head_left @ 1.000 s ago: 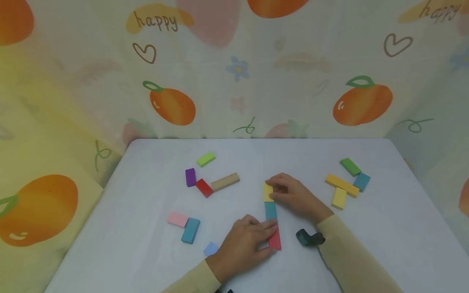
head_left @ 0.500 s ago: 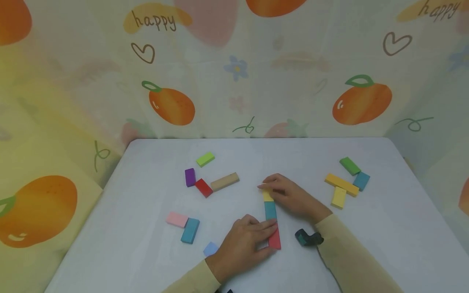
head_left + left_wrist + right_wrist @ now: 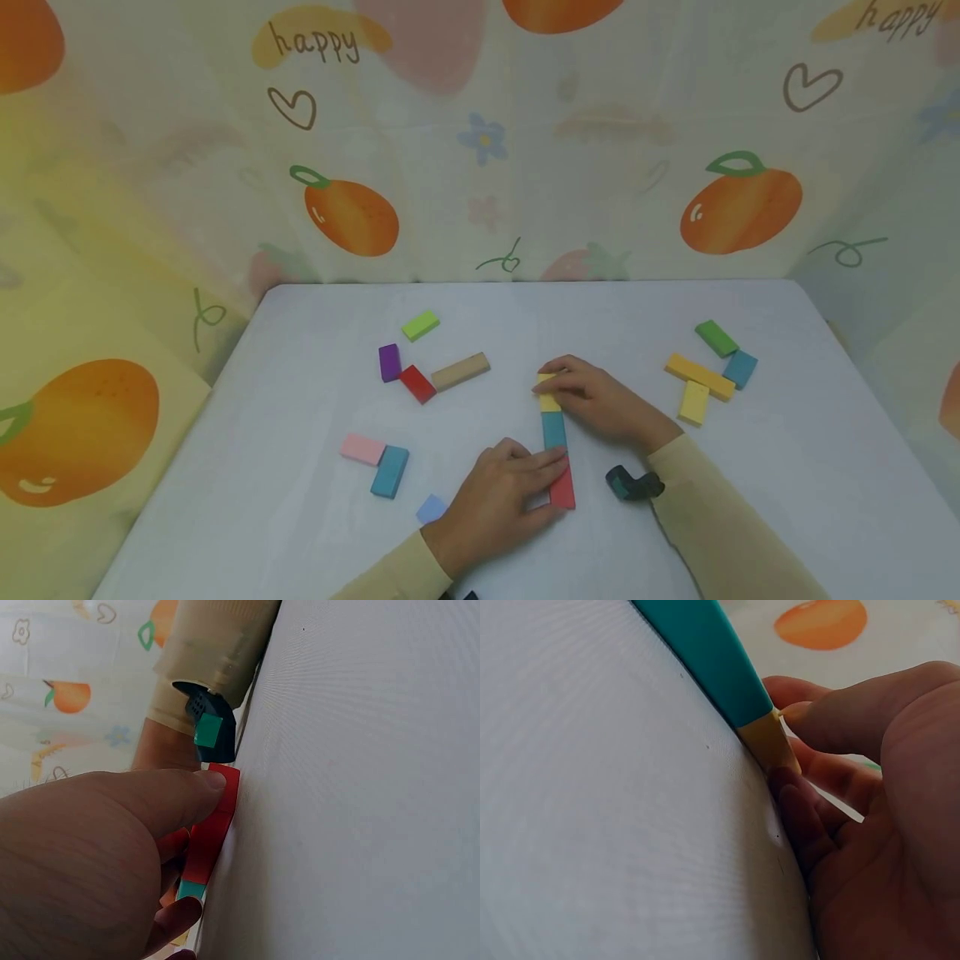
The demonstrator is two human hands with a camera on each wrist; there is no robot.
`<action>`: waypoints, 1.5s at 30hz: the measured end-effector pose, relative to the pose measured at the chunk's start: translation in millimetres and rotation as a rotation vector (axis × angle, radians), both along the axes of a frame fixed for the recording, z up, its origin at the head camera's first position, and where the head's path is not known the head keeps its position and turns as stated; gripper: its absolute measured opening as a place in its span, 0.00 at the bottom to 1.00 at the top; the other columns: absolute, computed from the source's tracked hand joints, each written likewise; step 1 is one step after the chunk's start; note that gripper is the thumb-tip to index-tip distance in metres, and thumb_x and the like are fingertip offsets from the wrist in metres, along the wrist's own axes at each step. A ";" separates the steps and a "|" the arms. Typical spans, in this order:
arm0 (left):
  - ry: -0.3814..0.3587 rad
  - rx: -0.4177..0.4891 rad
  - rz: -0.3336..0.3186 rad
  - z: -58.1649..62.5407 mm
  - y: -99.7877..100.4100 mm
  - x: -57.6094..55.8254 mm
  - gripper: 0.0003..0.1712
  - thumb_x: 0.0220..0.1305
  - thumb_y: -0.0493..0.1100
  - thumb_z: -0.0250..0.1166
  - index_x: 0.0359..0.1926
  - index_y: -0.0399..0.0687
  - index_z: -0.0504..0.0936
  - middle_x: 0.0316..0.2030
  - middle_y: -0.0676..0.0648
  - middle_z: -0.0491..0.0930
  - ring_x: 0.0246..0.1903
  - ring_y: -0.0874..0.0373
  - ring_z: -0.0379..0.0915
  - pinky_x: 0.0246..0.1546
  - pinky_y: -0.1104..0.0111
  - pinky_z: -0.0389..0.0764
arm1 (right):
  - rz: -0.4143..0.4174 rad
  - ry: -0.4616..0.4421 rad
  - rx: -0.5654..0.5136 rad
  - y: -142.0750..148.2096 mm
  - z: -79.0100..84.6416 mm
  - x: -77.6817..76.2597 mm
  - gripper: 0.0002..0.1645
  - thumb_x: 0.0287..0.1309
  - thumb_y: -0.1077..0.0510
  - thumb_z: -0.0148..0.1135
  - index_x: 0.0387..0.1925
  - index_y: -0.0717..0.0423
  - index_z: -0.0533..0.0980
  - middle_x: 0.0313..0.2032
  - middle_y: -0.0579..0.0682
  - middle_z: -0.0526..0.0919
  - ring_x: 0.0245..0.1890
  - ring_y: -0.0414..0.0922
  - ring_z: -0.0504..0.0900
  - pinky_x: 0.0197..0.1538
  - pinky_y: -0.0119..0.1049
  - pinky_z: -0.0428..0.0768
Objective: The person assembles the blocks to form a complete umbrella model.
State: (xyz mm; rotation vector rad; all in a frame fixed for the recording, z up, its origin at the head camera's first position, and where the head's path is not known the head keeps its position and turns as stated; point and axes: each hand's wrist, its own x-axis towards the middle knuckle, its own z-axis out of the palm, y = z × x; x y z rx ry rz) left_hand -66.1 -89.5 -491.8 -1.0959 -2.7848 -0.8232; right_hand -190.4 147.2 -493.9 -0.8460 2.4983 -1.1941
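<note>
A red block (image 3: 562, 492), a teal block (image 3: 553, 430) and a yellow block (image 3: 551, 403) lie end to end in a row on the white table. My left hand (image 3: 498, 492) holds the red block, its thumb at the near end and fingertips by the teal joint; the left wrist view shows the thumb (image 3: 214, 781) against the red side. At the far end, my right hand (image 3: 600, 404) pinches the yellow block, with fingers covering part of it. Close up in the right wrist view, the yellow block (image 3: 769, 741) meets the teal block (image 3: 712, 664) among the right fingers.
Left of the row lie lime (image 3: 421, 326), purple (image 3: 389, 363), red (image 3: 417, 384), tan (image 3: 461, 372), pink (image 3: 363, 449), blue (image 3: 390, 472) and pale blue (image 3: 431, 509) blocks. Green (image 3: 717, 339), blue (image 3: 740, 370) and yellow (image 3: 693, 403) blocks sit at right. A dark wrist device (image 3: 633, 485) hangs by the right sleeve.
The right hand's fingers have shifted slightly over the yellow block, stretching out past its far left corner and then drawing back onto it. The left hand has stayed on the red block.
</note>
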 end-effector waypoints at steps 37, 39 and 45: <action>-0.050 -0.052 -0.013 3.1 -0.7 3.3 0.35 0.71 0.60 0.76 0.74 0.57 0.82 0.69 0.61 0.79 0.52 0.65 0.74 0.49 0.71 0.75 | -0.030 -0.051 -0.045 4.2 -2.0 7.0 0.18 0.78 0.61 0.64 0.60 0.42 0.89 0.61 0.41 0.80 0.67 0.48 0.75 0.70 0.56 0.75; -0.044 -0.053 -0.016 3.3 -0.7 3.5 0.35 0.71 0.60 0.76 0.74 0.57 0.82 0.69 0.61 0.79 0.53 0.65 0.74 0.49 0.71 0.75 | -0.029 -0.046 -0.048 4.6 -1.4 7.5 0.18 0.78 0.62 0.64 0.60 0.43 0.89 0.61 0.42 0.80 0.67 0.49 0.76 0.70 0.56 0.75; -0.036 -0.061 -0.013 3.3 -0.4 2.8 0.34 0.71 0.60 0.75 0.74 0.58 0.82 0.69 0.61 0.79 0.52 0.65 0.73 0.49 0.72 0.74 | -0.019 -0.046 -0.063 5.3 0.4 7.3 0.18 0.78 0.62 0.64 0.60 0.44 0.89 0.61 0.42 0.80 0.67 0.49 0.75 0.71 0.56 0.74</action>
